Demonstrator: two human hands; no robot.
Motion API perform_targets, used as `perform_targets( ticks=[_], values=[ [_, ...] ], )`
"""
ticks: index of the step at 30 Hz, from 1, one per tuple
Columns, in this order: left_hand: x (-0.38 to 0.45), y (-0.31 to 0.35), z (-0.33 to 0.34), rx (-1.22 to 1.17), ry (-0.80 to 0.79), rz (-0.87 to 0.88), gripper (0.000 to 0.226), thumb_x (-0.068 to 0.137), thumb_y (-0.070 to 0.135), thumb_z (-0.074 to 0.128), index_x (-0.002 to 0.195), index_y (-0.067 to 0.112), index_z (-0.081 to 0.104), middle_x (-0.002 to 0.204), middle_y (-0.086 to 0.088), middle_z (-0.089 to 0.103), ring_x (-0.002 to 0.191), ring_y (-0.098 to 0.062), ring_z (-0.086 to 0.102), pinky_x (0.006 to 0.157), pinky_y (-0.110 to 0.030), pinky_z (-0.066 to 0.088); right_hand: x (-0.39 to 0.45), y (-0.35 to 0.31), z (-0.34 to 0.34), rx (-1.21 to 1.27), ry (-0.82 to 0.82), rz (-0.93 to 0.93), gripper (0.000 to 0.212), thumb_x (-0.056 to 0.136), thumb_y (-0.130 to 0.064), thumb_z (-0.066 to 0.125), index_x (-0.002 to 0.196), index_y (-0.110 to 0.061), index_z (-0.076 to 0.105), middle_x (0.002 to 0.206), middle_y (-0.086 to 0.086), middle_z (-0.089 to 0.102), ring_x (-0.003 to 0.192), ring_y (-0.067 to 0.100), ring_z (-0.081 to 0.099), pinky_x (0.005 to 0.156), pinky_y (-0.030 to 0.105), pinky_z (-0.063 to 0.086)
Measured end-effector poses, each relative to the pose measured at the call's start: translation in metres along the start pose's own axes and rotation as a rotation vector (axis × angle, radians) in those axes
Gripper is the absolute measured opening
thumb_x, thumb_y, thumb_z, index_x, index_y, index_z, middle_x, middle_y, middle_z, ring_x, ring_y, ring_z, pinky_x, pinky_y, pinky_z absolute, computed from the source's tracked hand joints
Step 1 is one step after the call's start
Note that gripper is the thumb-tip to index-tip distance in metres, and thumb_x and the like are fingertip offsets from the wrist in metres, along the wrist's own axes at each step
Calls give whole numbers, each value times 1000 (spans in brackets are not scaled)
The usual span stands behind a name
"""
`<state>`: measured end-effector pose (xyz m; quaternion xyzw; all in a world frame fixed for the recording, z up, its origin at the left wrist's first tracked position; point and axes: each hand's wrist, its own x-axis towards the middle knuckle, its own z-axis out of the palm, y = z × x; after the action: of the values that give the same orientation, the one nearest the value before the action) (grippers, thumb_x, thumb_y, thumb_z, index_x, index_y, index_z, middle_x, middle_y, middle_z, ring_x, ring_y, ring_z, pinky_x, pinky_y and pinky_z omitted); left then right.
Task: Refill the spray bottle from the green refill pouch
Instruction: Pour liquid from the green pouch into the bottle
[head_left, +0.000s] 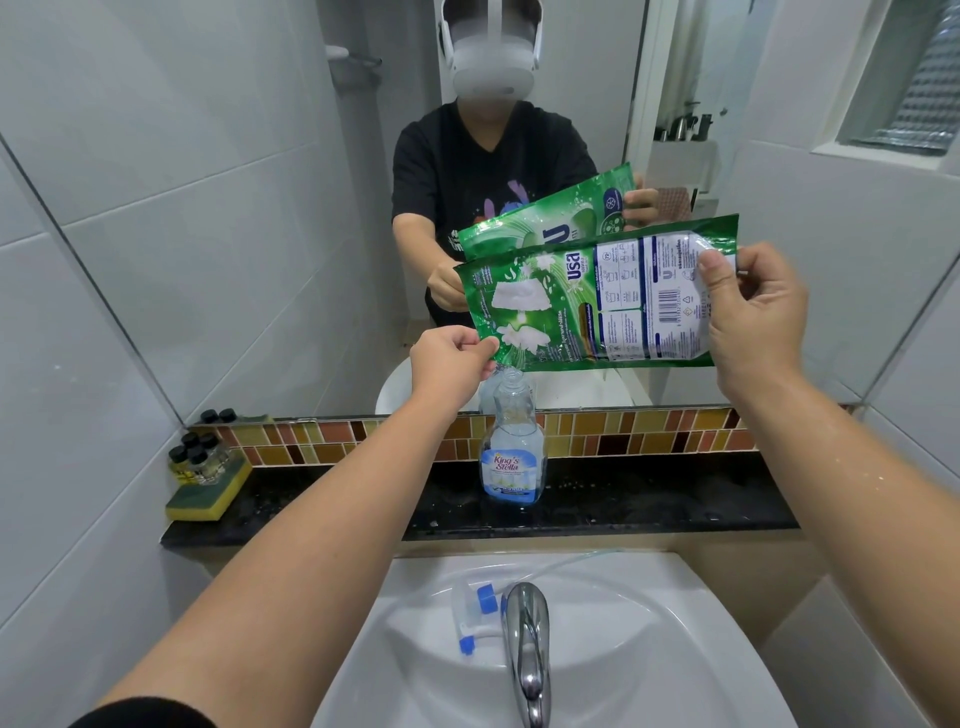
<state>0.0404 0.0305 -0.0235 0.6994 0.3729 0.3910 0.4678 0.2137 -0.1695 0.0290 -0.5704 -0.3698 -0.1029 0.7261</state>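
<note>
In the head view, both hands grip a glossy green plastic refill pouch (597, 306), held sideways above an uncapped clear plastic spray bottle (513, 447) that stands on the black stone counter (649, 499). The left hand (452, 364) pinches the pouch's lower corner just over the bottle's mouth; the right hand (748, 317) clasps its far end. Below the bottle, a white-and-blue trigger sprayer head (475, 613) lies in the white sink (649, 649).

Sponge (208, 499); vials (195, 457); faucet (527, 644); mirror (260, 208).

Green pouch (571, 306) (white-blue label); clear bottle (513, 447); brown-yellow mosaic tiles (623, 434).
</note>
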Motion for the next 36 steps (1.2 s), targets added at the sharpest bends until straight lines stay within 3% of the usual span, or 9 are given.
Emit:
perform_targets(
  ticks=[6, 23, 36],
  values=[
    [0, 1, 1, -4, -1, -1, 29, 85, 18, 77, 59, 16, 64, 54, 4, 64, 53, -8, 66, 76, -44, 64, 0, -1, 0, 1, 0, -9, 21, 93, -45, 60, 77, -33, 53, 75, -21, 68, 78, 0, 69, 57, 18, 56],
    [-2, 2, 0, 10, 5, 8, 43, 85, 16, 76, 47, 22, 56, 46, 11, 57, 57, -14, 67, 77, -45, 63, -1, -2, 1, 42, 5, -3, 24, 96, -37, 60, 74, -33, 51, 69, -27, 65, 69, -9, 64, 51, 10, 48],
    [-3, 2, -2, 16, 1, 16, 30, 86, 18, 76, 58, 18, 63, 57, 1, 63, 53, -6, 66, 75, -39, 64, -1, 3, 1, 12, 20, -13, 25, 96, -35, 61, 73, -32, 52, 66, -22, 62, 66, -3, 60, 54, 20, 52]
  ],
)
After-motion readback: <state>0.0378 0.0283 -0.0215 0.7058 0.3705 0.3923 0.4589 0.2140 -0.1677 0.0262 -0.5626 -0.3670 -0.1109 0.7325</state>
